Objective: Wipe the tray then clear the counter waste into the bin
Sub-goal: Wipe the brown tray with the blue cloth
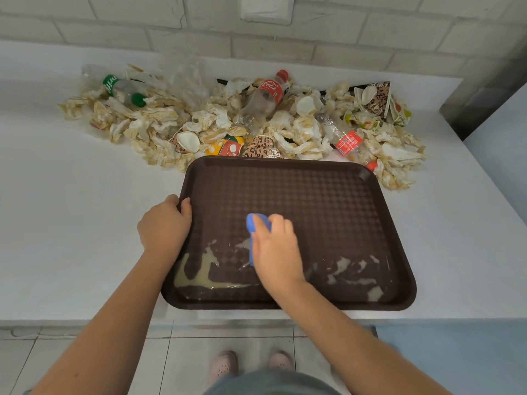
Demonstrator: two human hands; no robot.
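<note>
A dark brown tray [328, 195] lies on the white counter in front of me, its near part smeared with pale wet residue [194, 276]. My left hand [164, 226] grips the tray's left rim. My right hand [275, 249] presses a blue cloth [252, 223] onto the tray's near middle; most of the cloth is hidden under the hand. Behind the tray lies a wide heap of waste [159, 121]: stained crumpled napkins, paper cups and plastic bottles.
A cola bottle [263, 98] and a green-labelled bottle [119, 89] lie in the heap. The white counter [71, 223] ends at a brick wall behind and drops to a tiled floor at the front edge. A grey surface stands at the right.
</note>
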